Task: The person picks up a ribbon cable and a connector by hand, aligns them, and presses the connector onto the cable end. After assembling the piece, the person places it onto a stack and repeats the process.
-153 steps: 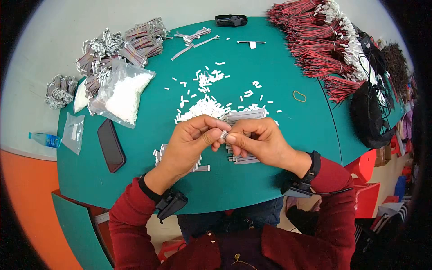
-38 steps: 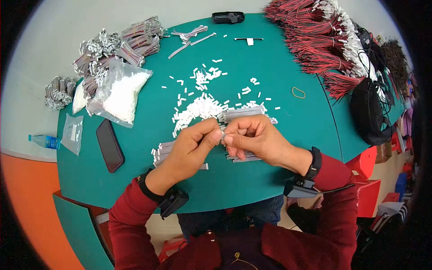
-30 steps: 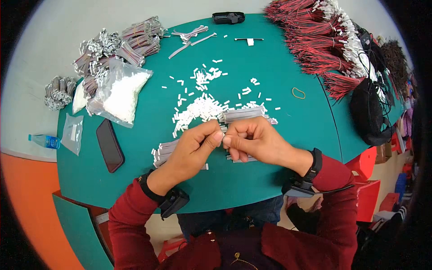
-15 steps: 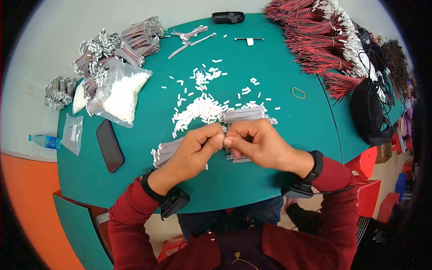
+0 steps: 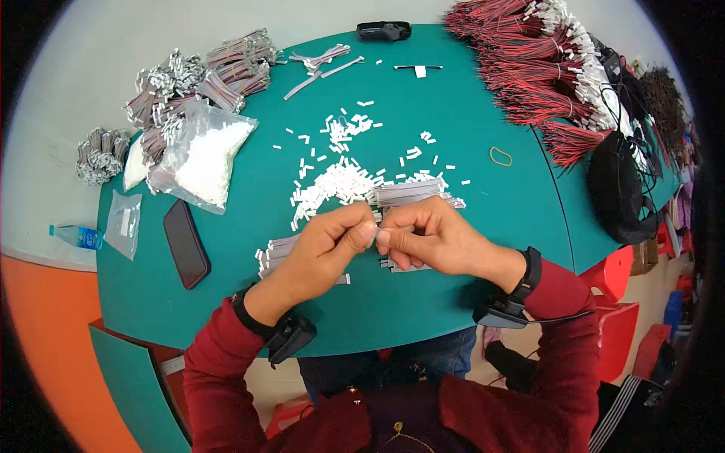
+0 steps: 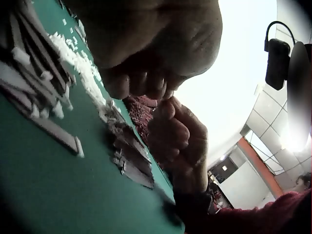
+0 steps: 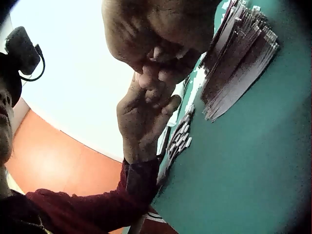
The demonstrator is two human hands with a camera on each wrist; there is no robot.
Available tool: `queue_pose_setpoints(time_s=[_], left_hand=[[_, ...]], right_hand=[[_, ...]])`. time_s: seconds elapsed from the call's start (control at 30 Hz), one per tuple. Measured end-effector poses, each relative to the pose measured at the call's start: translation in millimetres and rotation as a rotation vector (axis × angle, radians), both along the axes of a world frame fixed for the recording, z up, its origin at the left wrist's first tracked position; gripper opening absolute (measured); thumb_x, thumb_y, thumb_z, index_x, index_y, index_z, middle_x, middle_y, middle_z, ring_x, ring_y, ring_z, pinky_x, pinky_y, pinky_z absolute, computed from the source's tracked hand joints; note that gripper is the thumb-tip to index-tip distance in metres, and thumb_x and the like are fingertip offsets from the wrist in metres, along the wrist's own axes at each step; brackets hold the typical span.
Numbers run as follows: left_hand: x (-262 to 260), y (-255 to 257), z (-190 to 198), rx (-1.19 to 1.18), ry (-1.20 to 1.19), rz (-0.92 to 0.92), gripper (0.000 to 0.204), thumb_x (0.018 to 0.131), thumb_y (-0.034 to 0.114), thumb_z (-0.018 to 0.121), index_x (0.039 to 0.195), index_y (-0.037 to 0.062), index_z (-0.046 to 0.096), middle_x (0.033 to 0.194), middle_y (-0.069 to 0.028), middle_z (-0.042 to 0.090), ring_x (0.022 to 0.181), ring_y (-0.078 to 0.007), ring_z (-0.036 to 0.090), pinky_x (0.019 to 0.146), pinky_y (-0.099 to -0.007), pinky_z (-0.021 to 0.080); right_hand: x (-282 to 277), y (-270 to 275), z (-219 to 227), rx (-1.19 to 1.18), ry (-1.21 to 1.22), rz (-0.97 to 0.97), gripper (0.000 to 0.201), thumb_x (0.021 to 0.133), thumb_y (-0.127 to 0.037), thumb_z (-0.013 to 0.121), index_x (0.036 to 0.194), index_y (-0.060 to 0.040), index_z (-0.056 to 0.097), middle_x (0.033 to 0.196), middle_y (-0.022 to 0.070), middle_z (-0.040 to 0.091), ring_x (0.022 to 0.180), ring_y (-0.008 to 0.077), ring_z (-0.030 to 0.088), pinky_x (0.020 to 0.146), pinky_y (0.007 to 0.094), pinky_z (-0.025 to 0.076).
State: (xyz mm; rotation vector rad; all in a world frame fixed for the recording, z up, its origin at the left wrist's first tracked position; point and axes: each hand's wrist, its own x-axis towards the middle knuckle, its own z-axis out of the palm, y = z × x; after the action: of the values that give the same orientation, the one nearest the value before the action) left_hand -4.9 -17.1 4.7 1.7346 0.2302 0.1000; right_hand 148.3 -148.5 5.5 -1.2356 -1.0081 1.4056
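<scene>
Above the green table my left hand (image 5: 321, 253) and right hand (image 5: 438, 240) meet, thumb and index fingertips of both pinching a tiny pale connector (image 5: 376, 229). Fingertips cover most of it. Behind them spreads a heap of loose white connector pieces (image 5: 336, 185). A stack of grey ribbon cables (image 5: 411, 194) with white ends lies beyond and under my right hand; a second bundle of ribbon cables (image 5: 281, 251) sits beside my left. In the left wrist view the curled right hand (image 6: 178, 136) faces my left; the right wrist view shows the left hand (image 7: 146, 114) from below.
At left are a phone (image 5: 186, 243), a clear bag of white pieces (image 5: 208, 162), a small bottle (image 5: 75, 236) and bundled ribbon cables (image 5: 162, 90). Red-and-black wire bundles (image 5: 529, 68) fill the back right, near a black bag (image 5: 615, 192). A rubber band (image 5: 501, 157) lies right of centre.
Five seconds ago the pale ribbed connector showed more plainly between the fingertips; now fingers cover most of it. Both hands stay together, shifting slightly, while the right hand's lower fingers uncurl and curl a little.
</scene>
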Motion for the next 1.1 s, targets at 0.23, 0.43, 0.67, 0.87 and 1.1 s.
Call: queue_pose_setpoints(time_s=[0.23, 0.43, 0.67, 0.87, 1.1], left_hand=[[4, 3, 3, -0.055, -0.054, 0.045, 0.025, 0.095, 0.022, 0.045, 0.079, 0.0033, 0.049, 0.068, 0.0029, 0.04, 0.063, -0.0048, 0.034, 0.054, -0.0218, 0.03], [2, 3, -7, 0.102, -0.115, 0.094, 0.021, 0.091, 0.019, 0.053, 0.079, 0.0028, 0.05, 0.063, 0.0058, 0.04, 0.058, -0.0029, 0.032, 0.051, -0.0208, 0.028], [2, 7, 8, 0.004, -0.142, 0.222, 0.022, 0.092, 0.02, 0.053, 0.077, 0.0042, 0.05, 0.063, 0.0046, 0.043, 0.059, -0.0029, 0.037, 0.053, -0.0197, 0.029], [-7, 18, 10, 0.014, -0.183, 0.324, 0.025, 0.092, 0.021, 0.052, 0.074, 0.0053, 0.046, 0.062, 0.0053, 0.041, 0.057, -0.0025, 0.034, 0.052, -0.02, 0.026], [-40, 12, 12, 0.236, -0.052, 0.376, 0.024, 0.092, 0.021, 0.051, 0.074, 0.0062, 0.047, 0.063, 0.0056, 0.042, 0.059, -0.0022, 0.037, 0.054, -0.0197, 0.029]], right_hand=[[0, 1, 2, -0.01, -0.014, 0.024, 0.024, 0.092, -0.021, 0.051, 0.076, -0.0041, 0.058, 0.056, -0.0008, 0.053, 0.049, 0.0037, 0.045, 0.044, 0.0191, 0.034], [1, 0, 2, 0.011, -0.077, 0.073, 0.024, 0.092, -0.022, 0.052, 0.076, -0.0043, 0.059, 0.057, -0.0005, 0.054, 0.048, 0.004, 0.046, 0.044, 0.0194, 0.034], [18, 3, 8, -0.036, 0.09, 0.021, 0.029, 0.092, -0.027, 0.051, 0.082, -0.0012, 0.061, 0.061, 0.0049, 0.06, 0.046, 0.0062, 0.049, 0.044, 0.0196, 0.039], [34, 2, 15, 0.017, 0.003, -0.028, 0.034, 0.09, -0.032, 0.054, 0.077, -0.0013, 0.062, 0.059, 0.0034, 0.059, 0.045, 0.0058, 0.048, 0.041, 0.0194, 0.037], [22, 1, 11, 0.151, -0.319, -0.055, 0.023, 0.086, -0.023, 0.061, 0.092, -0.0011, 0.064, 0.057, 0.001, 0.055, 0.049, 0.006, 0.047, 0.046, 0.0224, 0.038]])
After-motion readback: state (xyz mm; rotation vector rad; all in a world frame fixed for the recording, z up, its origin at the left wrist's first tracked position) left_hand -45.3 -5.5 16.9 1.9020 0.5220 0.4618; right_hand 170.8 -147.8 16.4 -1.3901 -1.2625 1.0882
